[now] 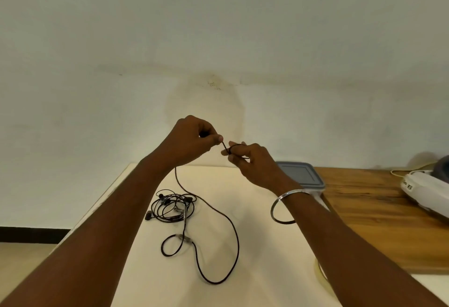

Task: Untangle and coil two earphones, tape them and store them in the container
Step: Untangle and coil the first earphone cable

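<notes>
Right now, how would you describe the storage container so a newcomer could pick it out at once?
Start at the cream table, where it meets the wooden surface on the right. The container sits at the far end of that seam, just behind the wrist of the right hand. It is the only flat, rectangular box with a grey lid, unlike the white device further right.
</notes>
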